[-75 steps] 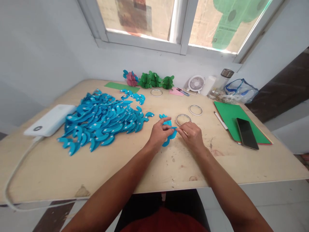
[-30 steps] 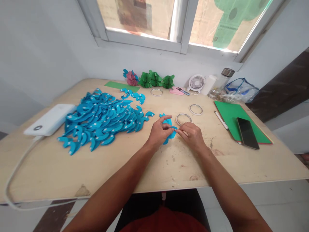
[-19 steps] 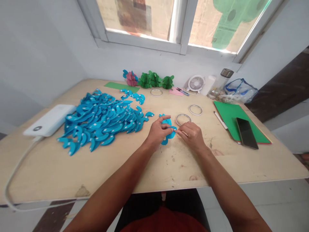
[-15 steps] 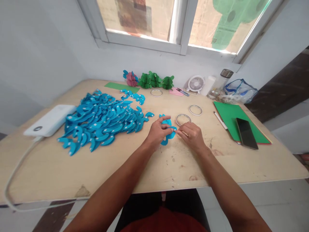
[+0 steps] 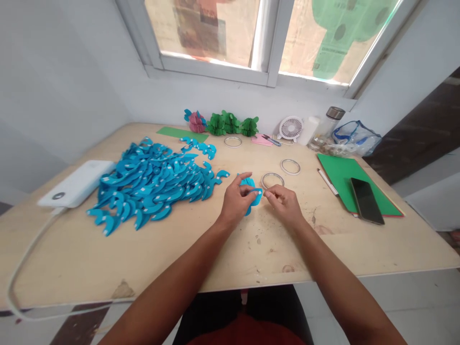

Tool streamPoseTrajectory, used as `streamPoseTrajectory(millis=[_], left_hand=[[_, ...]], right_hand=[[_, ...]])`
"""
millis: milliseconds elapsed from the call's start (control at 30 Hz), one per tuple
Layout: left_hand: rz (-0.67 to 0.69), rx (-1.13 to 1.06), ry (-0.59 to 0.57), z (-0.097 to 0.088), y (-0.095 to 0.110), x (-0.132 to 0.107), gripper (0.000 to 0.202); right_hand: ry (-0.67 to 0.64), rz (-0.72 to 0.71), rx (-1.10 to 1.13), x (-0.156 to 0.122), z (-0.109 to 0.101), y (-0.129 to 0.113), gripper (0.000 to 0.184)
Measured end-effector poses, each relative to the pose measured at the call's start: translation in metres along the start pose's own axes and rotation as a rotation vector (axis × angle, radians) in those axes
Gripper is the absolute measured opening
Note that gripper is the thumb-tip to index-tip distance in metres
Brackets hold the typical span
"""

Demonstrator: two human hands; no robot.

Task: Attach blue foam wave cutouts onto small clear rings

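Note:
My left hand point(image 5: 232, 201) pinches a curved blue paper piece point(image 5: 256, 198) between thumb and fingers, a small white patch showing near its tip. More blue paper point(image 5: 247, 181) shows just behind that hand. My right hand point(image 5: 285, 203) is closed in a pinch a short gap to the right of the piece; what its fingertips hold, if anything, is too small to make out. Right behind the hands lies a thin tape roll point(image 5: 272, 174). To the left spreads a big heap of blue curved paper pieces point(image 5: 154, 177), many with white patches.
A white power bank point(image 5: 77, 184) with a cable sits at left. Further back are two tape rolls, green paper ornaments point(image 5: 230, 123), a pink one point(image 5: 196, 122), snips point(image 5: 272, 140) and a small fan point(image 5: 291, 128). At right, a phone point(image 5: 366, 201) lies on green sheets point(image 5: 339, 175).
My right hand has drawn slightly right, away from the blue paper piece, leaving a gap. My left hand keeps its hold. The view has tilted a little upward.

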State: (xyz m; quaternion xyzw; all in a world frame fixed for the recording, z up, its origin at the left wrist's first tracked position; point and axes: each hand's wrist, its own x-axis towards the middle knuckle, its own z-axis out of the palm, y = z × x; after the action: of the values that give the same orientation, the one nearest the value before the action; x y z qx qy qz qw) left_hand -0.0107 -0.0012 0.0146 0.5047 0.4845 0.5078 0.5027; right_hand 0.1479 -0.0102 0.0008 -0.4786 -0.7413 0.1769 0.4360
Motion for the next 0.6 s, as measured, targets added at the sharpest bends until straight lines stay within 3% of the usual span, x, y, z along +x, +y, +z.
streamPoseTrajectory(millis=[267, 600], left_hand=[[0.217, 0.219, -0.009, 0.005, -0.002, -0.009, 0.042], [0.298, 0.298, -0.029, 0.009, -0.003, -0.015, 0.039]], right_hand=[[-0.03, 0.216, 0.159, -0.002, 0.01, 0.006, 0.018], [0.005, 0.2, 0.181, -0.002, 0.009, 0.002, 0.016]])
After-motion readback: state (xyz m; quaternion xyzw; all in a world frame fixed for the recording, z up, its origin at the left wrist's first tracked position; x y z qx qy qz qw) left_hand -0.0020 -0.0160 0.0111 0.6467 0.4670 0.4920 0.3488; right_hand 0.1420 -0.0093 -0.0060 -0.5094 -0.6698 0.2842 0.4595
